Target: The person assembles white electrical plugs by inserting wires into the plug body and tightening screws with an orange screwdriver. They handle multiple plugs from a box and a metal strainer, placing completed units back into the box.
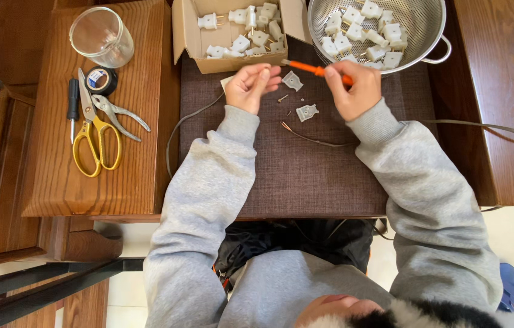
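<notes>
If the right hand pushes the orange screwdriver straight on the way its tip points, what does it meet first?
The right hand aims the orange screwdriver leftward at the left hand; the tip would likely meet those fingers first, though depth is unclear.

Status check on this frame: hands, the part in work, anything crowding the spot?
Right hand grips orange screwdriver, tip toward left hand. Left hand pinches a small white part, mostly hidden. Plug cover pieces, screw, stripped wire end lie loose just below.

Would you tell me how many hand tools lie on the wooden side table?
3: a black screwdriver at left, yellow scissors beside it, pliers at right. None seems hidden.
</notes>
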